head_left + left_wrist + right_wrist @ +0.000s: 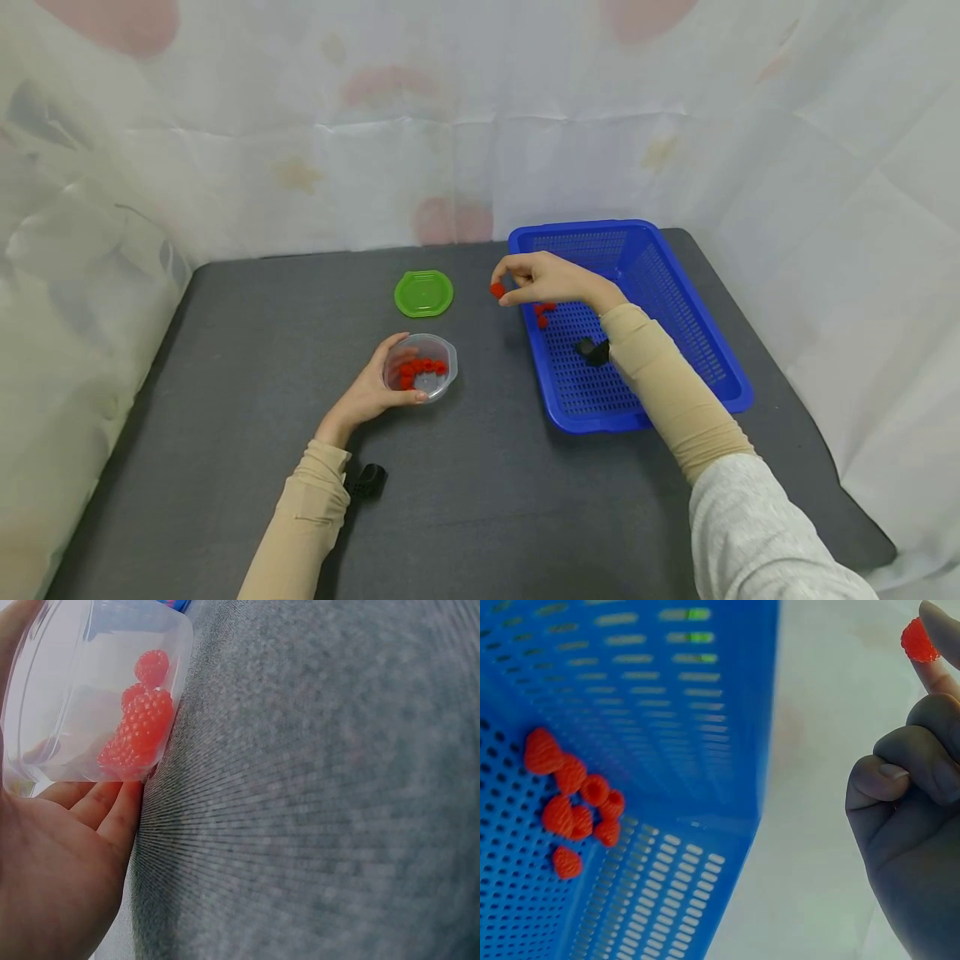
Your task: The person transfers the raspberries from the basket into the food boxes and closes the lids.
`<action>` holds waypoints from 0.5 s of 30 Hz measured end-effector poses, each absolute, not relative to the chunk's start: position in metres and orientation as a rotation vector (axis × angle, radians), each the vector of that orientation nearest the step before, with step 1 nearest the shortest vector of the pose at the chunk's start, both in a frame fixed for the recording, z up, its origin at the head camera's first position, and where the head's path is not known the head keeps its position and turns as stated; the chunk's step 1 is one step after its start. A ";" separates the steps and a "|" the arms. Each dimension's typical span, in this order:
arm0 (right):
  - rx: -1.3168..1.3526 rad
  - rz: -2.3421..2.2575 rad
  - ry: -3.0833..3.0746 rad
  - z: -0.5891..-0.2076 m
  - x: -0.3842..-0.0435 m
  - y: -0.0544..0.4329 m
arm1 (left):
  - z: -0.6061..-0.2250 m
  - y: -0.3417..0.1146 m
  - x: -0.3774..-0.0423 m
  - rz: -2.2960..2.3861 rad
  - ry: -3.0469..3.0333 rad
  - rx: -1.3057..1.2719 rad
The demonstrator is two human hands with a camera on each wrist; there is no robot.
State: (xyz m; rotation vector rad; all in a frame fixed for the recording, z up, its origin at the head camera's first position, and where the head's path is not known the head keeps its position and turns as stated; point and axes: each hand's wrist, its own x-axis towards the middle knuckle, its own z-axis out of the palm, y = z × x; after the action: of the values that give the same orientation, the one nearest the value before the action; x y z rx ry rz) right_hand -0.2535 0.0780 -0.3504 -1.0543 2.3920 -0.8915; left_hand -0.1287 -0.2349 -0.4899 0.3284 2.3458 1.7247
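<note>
My left hand (370, 390) grips a clear plastic tub (450, 377) on the dark table, thumb at the near side and fingers round the far side. Several raspberries (150, 720) lie in the bottom of the tub. Above the left rim of the blue basket (558, 408), my right hand (546, 277) pinches one raspberry (919, 640) between thumb and index finger, its other fingers curled in the right wrist view. More raspberries (571, 774) are gathered in the basket beside its wall, partly hidden under the right hand in the head view.
A green lid (423, 293) lies flat on the dark table (247, 383) behind the tub. White printed sheeting (315, 183) hangs along the back and both sides. Each wrist carries a small black camera mount (367, 481).
</note>
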 end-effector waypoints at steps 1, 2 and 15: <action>-1.064 -0.889 2.385 -0.350 -0.253 0.076 | -0.490 -0.235 -0.129 1.719 2.350 0.326; -1.070 -0.888 2.377 -0.350 -0.253 0.074 | -0.490 -0.235 -0.129 1.712 2.355 0.327; -1.182 -0.864 2.292 -0.349 -0.241 0.041 | -0.488 -0.236 -0.127 1.699 2.363 0.313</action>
State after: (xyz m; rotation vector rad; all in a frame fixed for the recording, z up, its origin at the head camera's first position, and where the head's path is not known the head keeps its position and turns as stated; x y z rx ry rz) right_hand -0.2411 0.0409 -0.3489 -1.1816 2.2924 -0.8640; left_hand -0.1271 -0.2364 -0.4879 0.3130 2.3628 1.6986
